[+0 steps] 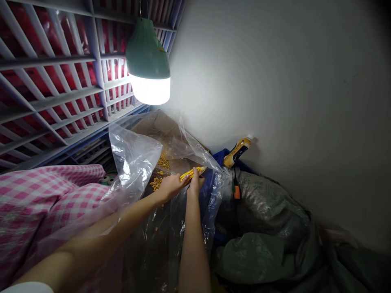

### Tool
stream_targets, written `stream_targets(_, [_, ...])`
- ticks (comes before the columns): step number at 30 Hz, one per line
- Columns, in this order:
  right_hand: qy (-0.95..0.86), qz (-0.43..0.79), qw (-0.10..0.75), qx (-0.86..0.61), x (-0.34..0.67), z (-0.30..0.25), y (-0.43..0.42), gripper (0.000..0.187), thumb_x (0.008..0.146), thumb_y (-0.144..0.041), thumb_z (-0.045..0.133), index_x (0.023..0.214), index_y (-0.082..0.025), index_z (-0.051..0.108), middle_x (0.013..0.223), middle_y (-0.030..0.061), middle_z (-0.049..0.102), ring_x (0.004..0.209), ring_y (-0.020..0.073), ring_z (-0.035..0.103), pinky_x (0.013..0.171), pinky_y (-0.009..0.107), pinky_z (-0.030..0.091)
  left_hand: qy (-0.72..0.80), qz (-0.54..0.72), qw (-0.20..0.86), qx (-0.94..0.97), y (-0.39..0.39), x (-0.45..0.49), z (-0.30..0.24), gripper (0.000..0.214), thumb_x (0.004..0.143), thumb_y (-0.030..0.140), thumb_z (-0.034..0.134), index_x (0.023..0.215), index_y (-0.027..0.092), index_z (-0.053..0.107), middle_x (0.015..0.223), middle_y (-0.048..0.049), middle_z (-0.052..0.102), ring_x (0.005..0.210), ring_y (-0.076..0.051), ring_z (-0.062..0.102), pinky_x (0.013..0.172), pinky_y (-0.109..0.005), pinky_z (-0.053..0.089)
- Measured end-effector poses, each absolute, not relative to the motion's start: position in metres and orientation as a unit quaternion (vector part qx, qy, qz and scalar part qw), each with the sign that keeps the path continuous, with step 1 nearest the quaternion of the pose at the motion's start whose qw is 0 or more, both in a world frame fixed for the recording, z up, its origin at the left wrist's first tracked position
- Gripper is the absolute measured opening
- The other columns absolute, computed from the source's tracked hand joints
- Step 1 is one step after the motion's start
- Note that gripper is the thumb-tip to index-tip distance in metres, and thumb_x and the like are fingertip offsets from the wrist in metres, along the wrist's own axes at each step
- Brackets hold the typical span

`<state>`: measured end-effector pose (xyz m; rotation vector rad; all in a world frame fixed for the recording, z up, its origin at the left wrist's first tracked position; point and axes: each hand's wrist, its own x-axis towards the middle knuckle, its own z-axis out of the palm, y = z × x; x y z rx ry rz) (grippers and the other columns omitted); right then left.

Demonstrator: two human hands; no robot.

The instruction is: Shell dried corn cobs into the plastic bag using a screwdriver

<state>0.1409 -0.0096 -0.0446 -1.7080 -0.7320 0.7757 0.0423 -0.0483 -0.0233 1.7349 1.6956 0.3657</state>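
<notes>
A yellow corn cob (193,173) lies across both my hands over the mouth of a clear plastic bag (134,158). My left hand (171,186) is wrapped round the cob's near end. My right hand (195,182) grips its middle, with the thumb pressed on the kernels. Loose yellow kernels (159,179) lie inside the bag, just beyond my left hand.
A lit green hanging lamp (148,61) hangs above the bag. Slatted crates (55,93) rise at the left, and pink checked cloth (39,195) covers the lower left. A yellow bottle (237,151) leans on the grey wall. Dark filled bags (269,228) lie at the right.
</notes>
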Motion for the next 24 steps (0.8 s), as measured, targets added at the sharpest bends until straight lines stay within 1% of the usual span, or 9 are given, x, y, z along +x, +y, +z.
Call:
stream_targets(7, [-0.24,0.297,0.531,-0.757,0.128,-0.041,-0.005,0.034,0.058,-0.041,0.064,0.076,-0.018,0.048,0.084,0.0073,0.063,0.079,0.0221,0.062,0.064,0.03,0.05,0.668,0.138,0.342,0.647,-0.044,0.037,-0.028,0.08,0.083,0.061,0.006,0.092,0.01,0.066,0.086,-0.0212,0.067,0.086,-0.032,0.064,0.068,-0.035,0.045])
stream_targets(11, [-0.242,0.301,0.528,-0.757,0.123,-0.043,-0.004,0.033,0.058,-0.041,0.064,0.077,-0.018,0.048,0.085,0.0077,0.064,0.079,0.022,0.062,0.064,0.03,0.05,0.668,0.153,0.345,0.641,-0.045,0.035,-0.03,0.079,0.083,0.06,0.006,0.091,0.009,0.066,0.087,-0.0222,0.066,0.086,-0.033,0.063,0.069,-0.036,0.044])
stream_targets(15, [-0.256,0.312,0.532,-0.745,0.119,-0.041,-0.006,0.031,0.06,-0.04,0.064,0.077,-0.018,0.051,0.082,0.0068,0.065,0.078,0.021,0.062,0.062,0.028,0.05,0.674,0.176,0.371,0.615,-0.044,0.033,-0.031,0.077,0.081,0.063,0.012,0.088,0.009,0.067,0.087,-0.0229,0.066,0.088,-0.034,0.062,0.07,-0.036,0.044])
stream_targets(17, [-0.27,0.326,0.538,-0.729,0.123,-0.033,-0.007,0.034,0.061,-0.044,0.064,0.079,-0.018,0.052,0.08,0.006,0.065,0.077,0.0201,0.062,0.061,0.027,0.049,0.653,0.226,0.438,0.575,-0.04,0.031,-0.028,0.078,0.079,0.066,0.013,0.079,0.01,0.067,0.084,-0.0209,0.067,0.086,-0.032,0.063,0.07,-0.034,0.045])
stream_targets(19, [-0.281,0.38,0.552,-0.686,0.132,-0.023,-0.008,0.038,0.066,-0.053,0.058,0.082,-0.019,0.053,0.079,0.0047,0.065,0.075,0.0186,0.062,0.059,0.027,0.049,0.588,0.266,0.576,0.501,-0.036,0.031,-0.025,0.079,0.077,0.069,0.01,0.072,0.012,0.064,0.073,-0.0162,0.067,0.075,-0.027,0.064,0.065,-0.032,0.046])
stream_targets(20, [-0.28,0.421,0.561,-0.655,0.138,-0.017,-0.009,0.04,0.071,-0.057,0.051,0.084,-0.019,0.053,0.079,0.0041,0.065,0.074,0.0176,0.062,0.058,0.026,0.049,0.537,0.265,0.658,0.456,-0.035,0.03,-0.024,0.079,0.076,0.071,0.008,0.07,0.013,0.062,0.065,-0.0137,0.065,0.066,-0.025,0.063,0.061,-0.032,0.047])
stream_targets(22, [-0.271,0.513,0.566,-0.586,0.151,-0.007,-0.012,0.047,0.077,-0.062,0.035,0.084,-0.021,0.054,0.079,0.0035,0.065,0.072,0.0163,0.062,0.056,0.026,0.049,0.429,0.218,0.795,0.369,-0.034,0.031,-0.022,0.078,0.075,0.073,0.009,0.067,0.014,0.059,0.054,-0.0103,0.061,0.052,-0.022,0.059,0.053,-0.032,0.047])
stream_targets(24, [-0.265,0.582,0.556,-0.53,0.161,0.0,-0.014,0.053,0.078,-0.065,0.025,0.08,-0.021,0.054,0.077,0.0033,0.065,0.069,0.0158,0.062,0.055,0.027,0.049,0.36,0.163,0.863,0.314,-0.035,0.032,-0.023,0.073,0.074,0.073,0.016,0.066,0.014,0.058,0.05,-0.0097,0.06,0.047,-0.02,0.056,0.049,-0.031,0.046])
